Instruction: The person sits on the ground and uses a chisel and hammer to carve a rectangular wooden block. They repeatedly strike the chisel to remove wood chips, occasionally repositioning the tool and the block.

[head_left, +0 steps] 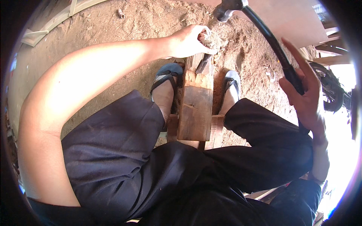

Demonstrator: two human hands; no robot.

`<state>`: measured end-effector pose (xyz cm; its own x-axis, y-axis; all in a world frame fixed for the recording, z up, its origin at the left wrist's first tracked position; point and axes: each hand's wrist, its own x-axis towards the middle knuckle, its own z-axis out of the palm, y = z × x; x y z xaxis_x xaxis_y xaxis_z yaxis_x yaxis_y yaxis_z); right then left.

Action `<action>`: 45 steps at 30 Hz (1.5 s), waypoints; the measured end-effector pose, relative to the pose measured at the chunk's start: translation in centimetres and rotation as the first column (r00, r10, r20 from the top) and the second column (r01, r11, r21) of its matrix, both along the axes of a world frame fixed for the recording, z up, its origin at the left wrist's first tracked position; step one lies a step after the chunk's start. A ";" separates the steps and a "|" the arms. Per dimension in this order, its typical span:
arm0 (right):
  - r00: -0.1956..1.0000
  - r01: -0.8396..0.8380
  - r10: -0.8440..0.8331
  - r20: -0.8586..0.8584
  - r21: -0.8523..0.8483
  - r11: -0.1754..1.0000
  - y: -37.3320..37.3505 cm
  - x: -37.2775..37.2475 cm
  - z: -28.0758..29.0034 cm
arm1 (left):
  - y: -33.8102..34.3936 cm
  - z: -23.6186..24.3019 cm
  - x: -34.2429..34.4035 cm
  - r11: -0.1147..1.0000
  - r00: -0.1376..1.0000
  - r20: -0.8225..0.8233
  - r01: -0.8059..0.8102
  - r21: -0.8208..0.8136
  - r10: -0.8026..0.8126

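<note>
My left hand (190,40) is closed round a chisel with a frayed, splintered top. Its dark metal blade (203,64) comes out below my fingers and slants down onto a thick wooden beam (194,120). Pale, freshly cut wood shows around the blade's end, while the near part of the beam is darker brown. On the right, my right hand (306,88) grips a hammer (269,39) near the end of its black handle, index finger stretched out. The hammer's metal head (227,9) is raised at the top, apart from the chisel.
My sandalled feet, the left (166,81) and the right (230,84), flank the beam. Wood shavings and sawdust (128,28) cover the ground. A pale flat board (283,22) lies at the far right. A dark wheel-like object (330,86) stands beyond my right hand.
</note>
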<state>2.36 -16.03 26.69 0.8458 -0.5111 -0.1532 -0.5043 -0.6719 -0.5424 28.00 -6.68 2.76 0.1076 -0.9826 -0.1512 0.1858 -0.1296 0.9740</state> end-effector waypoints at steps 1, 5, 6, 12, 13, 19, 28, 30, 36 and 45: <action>0.999 -0.004 0.004 -0.035 0.006 1.000 -0.3 -0.2 -0.2 | 0.2 -0.1 0.4 0.998 0.975 0.217 0.061 -0.018 -0.056; 0.980 -0.098 0.094 -0.178 -0.014 0.995 -0.5 -0.3 -0.3 | 2.5 6.0 -0.1 0.989 0.833 0.534 0.106 0.101 -0.144; 0.966 -0.032 0.026 -0.259 -0.020 0.999 -0.1 0.3 0.5 | 1.9 4.3 -0.2 0.993 0.975 0.211 0.045 0.109 -0.067; 0.992 0.128 -0.128 0.017 0.020 0.992 0.0 -0.3 0.9 | 0.7 0.7 0.1 0.997 0.946 0.318 0.075 -0.011 -0.068; 0.993 0.092 -0.093 0.066 0.015 0.996 -0.5 -0.6 0.0 | 0.9 1.0 0.0 0.996 0.927 0.366 0.086 0.012 -0.085; 0.925 -0.156 0.131 -0.357 -0.043 0.987 0.6 0.0 0.9 | 2.3 4.9 -0.5 0.993 0.802 0.589 0.043 0.113 -0.101; 0.948 -0.192 0.178 -0.263 -0.028 0.981 0.0 -0.3 1.1 | 2.2 6.0 -0.6 0.971 0.807 0.556 0.083 0.224 -0.198; 0.935 -0.193 0.169 -0.312 -0.045 0.980 0.1 0.1 1.2 | 2.4 5.8 -0.4 0.969 0.807 0.556 0.081 0.233 -0.201; 0.900 -0.226 0.215 -0.379 0.015 0.974 0.0 0.4 0.9 | 2.7 5.2 -0.2 0.994 0.799 0.593 0.048 0.099 -0.098; 0.958 0.011 0.014 -0.286 0.085 0.996 -4.5 1.1 -0.5 | 1.9 6.3 0.1 0.969 0.819 0.542 0.065 0.237 -0.187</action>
